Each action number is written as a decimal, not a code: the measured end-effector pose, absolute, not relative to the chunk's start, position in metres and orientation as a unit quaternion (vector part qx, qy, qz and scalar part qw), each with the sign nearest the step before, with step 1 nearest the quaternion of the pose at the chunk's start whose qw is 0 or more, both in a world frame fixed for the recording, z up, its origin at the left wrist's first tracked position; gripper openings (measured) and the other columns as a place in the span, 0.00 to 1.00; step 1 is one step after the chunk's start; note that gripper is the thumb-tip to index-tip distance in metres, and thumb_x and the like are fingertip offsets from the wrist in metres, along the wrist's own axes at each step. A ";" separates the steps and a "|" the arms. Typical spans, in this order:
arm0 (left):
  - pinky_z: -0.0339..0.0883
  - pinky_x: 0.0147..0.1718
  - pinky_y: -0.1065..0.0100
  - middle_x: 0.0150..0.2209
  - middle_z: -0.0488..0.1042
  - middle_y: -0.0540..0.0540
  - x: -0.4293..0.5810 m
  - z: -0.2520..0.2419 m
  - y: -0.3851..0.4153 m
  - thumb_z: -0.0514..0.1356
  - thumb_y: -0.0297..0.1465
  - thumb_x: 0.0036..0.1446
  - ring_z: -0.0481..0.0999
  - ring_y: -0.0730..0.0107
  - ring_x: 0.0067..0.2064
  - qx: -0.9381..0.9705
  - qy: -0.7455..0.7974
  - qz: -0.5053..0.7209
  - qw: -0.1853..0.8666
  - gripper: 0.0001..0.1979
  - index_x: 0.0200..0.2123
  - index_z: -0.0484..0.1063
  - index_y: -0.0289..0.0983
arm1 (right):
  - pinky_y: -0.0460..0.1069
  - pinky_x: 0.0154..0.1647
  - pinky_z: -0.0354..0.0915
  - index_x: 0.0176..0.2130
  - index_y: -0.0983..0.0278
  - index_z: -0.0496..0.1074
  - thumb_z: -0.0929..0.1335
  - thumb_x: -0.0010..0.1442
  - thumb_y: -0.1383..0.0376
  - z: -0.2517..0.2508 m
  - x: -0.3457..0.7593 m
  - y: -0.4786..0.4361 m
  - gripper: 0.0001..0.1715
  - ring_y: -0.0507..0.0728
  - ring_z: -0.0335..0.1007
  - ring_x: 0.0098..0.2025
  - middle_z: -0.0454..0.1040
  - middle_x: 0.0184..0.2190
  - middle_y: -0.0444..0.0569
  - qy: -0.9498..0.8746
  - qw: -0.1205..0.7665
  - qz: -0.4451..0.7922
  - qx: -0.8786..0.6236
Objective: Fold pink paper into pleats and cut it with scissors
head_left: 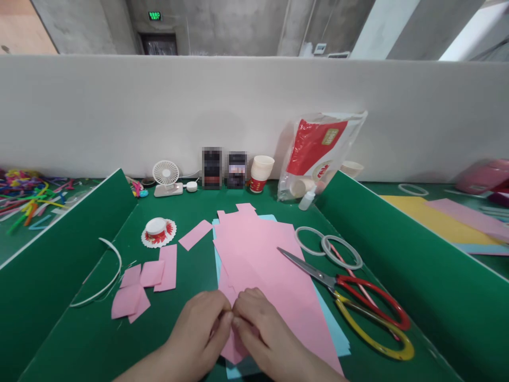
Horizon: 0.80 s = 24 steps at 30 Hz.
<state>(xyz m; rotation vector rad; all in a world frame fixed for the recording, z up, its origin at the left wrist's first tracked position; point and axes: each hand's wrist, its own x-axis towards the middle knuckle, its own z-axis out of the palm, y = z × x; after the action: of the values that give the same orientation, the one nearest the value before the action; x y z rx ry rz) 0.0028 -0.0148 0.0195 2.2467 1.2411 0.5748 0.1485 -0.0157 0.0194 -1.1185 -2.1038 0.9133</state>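
Note:
At the near edge of the stacked pink paper (pixel 262 249), my left hand (pixel 202 329) and my right hand (pixel 262 331) meet, fingertips pinched together. A piece of pink paper (pixel 234 353) shows beneath the fingers; what exactly the fingertips pinch is too hidden to tell. Light blue sheets (pixel 332 323) stick out under the pink stack. Large scissors (pixel 330 281) with one red and one yellow handle lie to the right, their blades over the pink paper. Several cut pink pieces (pixel 165 268) lie on the green table left of my hands.
Tape rings (pixel 342 252) lie at right, a white strip (pixel 115 276) at left. Behind are a paper cup piece (pixel 157 228), small fan (pixel 166 173), cups (pixel 260 172), glue bottle (pixel 307 200) and plastic bag (pixel 318 148). Green dividers (pixel 91 212) stand on both sides.

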 end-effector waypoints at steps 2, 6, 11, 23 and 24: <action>0.57 0.25 0.70 0.21 0.64 0.51 0.003 0.022 -0.013 0.43 0.29 0.55 0.63 0.70 0.24 0.813 0.465 0.207 0.283 0.10 0.22 0.57 0.39 | 0.49 0.28 0.54 0.19 0.61 0.48 0.56 0.53 0.71 0.021 0.149 -0.015 0.13 0.53 0.54 0.26 0.56 0.19 0.42 -0.775 0.279 0.366 -0.433; 0.56 0.23 0.71 0.20 0.61 0.52 0.000 0.028 -0.007 0.44 0.30 0.54 0.62 0.71 0.23 0.789 0.474 0.235 0.312 0.10 0.21 0.56 0.39 | 0.47 0.28 0.54 0.19 0.61 0.50 0.56 0.51 0.72 0.026 0.151 -0.013 0.13 0.53 0.56 0.27 0.57 0.19 0.42 -0.746 0.262 0.421 -0.444; 0.54 0.22 0.72 0.20 0.58 0.54 -0.003 0.033 -0.001 0.44 0.30 0.54 0.60 0.72 0.22 0.773 0.476 0.256 0.332 0.10 0.21 0.55 0.39 | 0.45 0.24 0.50 0.19 0.62 0.49 0.56 0.50 0.73 0.025 0.151 -0.014 0.12 0.51 0.52 0.24 0.55 0.20 0.41 -0.725 0.257 0.450 -0.454; 0.53 0.21 0.73 0.19 0.56 0.56 -0.004 0.039 0.004 0.47 0.29 0.51 0.57 0.74 0.22 0.716 0.490 0.282 0.410 0.09 0.19 0.54 0.39 | 0.43 0.21 0.46 0.20 0.62 0.50 0.56 0.50 0.73 0.026 0.153 -0.014 0.11 0.48 0.45 0.22 0.50 0.18 0.37 -0.644 0.292 0.564 -0.427; 0.53 0.21 0.73 0.19 0.56 0.55 -0.004 0.039 0.004 0.47 0.29 0.51 0.57 0.74 0.23 0.715 0.489 0.280 0.413 0.09 0.19 0.54 0.39 | 0.43 0.21 0.46 0.20 0.62 0.50 0.56 0.50 0.73 0.026 0.153 -0.014 0.11 0.48 0.46 0.22 0.50 0.18 0.38 -0.647 0.294 0.561 -0.425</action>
<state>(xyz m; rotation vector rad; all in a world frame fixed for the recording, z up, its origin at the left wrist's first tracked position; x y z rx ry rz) -0.0039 0.0036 0.0391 1.7989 1.2299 0.7029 0.1526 -0.0138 0.0255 -1.1309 -1.7223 1.4922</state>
